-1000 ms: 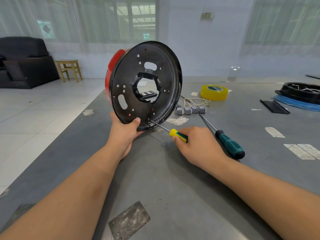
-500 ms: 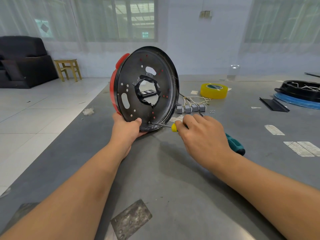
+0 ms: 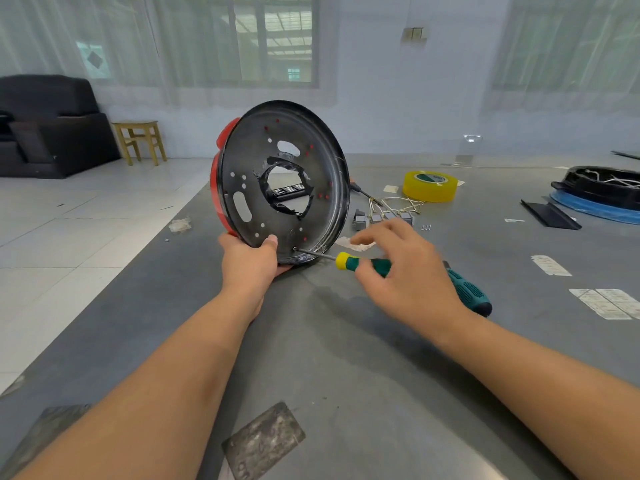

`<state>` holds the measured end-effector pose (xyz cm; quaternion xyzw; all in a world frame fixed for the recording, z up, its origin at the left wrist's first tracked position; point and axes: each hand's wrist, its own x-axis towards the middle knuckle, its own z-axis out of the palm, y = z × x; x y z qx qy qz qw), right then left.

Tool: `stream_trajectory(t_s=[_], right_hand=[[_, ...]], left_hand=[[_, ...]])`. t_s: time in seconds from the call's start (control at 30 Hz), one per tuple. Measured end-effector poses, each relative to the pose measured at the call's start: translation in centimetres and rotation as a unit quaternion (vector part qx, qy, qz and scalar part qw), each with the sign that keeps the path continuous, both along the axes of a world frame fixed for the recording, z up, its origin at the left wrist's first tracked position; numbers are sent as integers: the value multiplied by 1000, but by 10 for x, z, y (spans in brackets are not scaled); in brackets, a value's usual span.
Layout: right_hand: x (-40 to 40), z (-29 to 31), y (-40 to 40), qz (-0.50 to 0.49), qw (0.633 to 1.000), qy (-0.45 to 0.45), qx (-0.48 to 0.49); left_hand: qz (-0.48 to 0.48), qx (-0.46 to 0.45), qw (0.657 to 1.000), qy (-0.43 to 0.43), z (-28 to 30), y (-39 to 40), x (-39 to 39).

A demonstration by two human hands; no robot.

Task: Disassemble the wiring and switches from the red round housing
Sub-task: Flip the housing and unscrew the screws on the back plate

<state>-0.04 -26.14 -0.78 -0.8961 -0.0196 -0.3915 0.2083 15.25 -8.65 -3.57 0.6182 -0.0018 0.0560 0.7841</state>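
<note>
- Standing on edge at centre frame on the grey table: the red round housing, black inner face turned toward the camera, red shell showing only along its left rim.
- Gripping the lower rim of the housing with the left hand, thumb hooked over the front lip and the remaining fingers hidden behind; likely steadying the disc upright so that the screw holes are facing the tool.
- Pinching the yellow-and-green handle of the small screwdriver with the right hand, thumb beneath and fingers curled loosely above, other fingertips spread as if re-gripping between turns.
- Resting the screwdriver tip in a hole near the bottom of the black face, just right of the left thumb; judging the step as backing out a fastener there.
- Lying partly under the right wrist at centre right: a larger teal screwdriver, apparently parked within reach.
- Sitting behind the housing at centre right, already free of it: grey switches with wiring, with a few small screws just to their right.
- Sitting further back: a yellow tape roll; at far right, a second black housing on a blue base.
</note>
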Motion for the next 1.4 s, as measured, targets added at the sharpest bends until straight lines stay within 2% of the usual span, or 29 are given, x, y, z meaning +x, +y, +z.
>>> stream_trajectory(t_s=[0.1, 0.13, 0.27, 0.33, 0.43, 0.47, 0.53, 0.67, 0.77, 0.9, 1.0, 1.1, 1.17, 1.23, 1.3, 1.4], right_hand=[[1, 0, -1, 45, 970, 13, 240], [2, 0, -2, 60, 955, 18, 289], [2, -1, -3, 85, 946, 42, 311], [2, 0, -6, 67, 951, 74, 292], [2, -1, -17, -34, 981, 109, 158], [3, -2, -19, -40, 983, 107, 146], [1, 1, -20, -13, 987, 98, 130], [-6, 2, -25, 28, 997, 73, -13], [-9, 3, -25, 31, 998, 61, -5], [-4, -2, -21, -27, 999, 27, -2], [-1, -6, -20, 26, 997, 27, 60], [-3, -6, -20, 56, 996, 16, 67], [-5, -5, -18, 26, 999, 9, 43], [-5, -2, -18, -46, 998, -10, -37], [-5, 1, -17, -76, 994, -15, -78], [-7, -2, -18, 24, 999, -2, -33]], left_hand=[[8, -7, 1000, 3, 0, 3, 4], [8, -14, 1000, 6, 0, 3, 5], [6, -13, 1000, 6, -1, 2, 6], [7, -9, 1000, 2, -2, 2, 7], [4, -6, 1000, -3, -3, 3, 8], [3, -5, 1000, -3, -3, 3, 7], [2, -6, 1000, 2, -3, 3, 8], [-1, -12, 1000, 8, -2, 3, 8], [-3, -14, 1000, 9, -2, 3, 7], [-13, -15, 1000, 11, -2, 3, 7], [-11, -11, 1000, 11, -2, 3, 6], [-9, -8, 1000, 10, -2, 3, 6], [-8, -7, 1000, 11, -2, 2, 7], [-6, -6, 1000, 10, -2, 2, 7], [-4, -5, 1000, 10, -2, 2, 7], [-6, -3, 1000, 11, -1, 2, 6]])
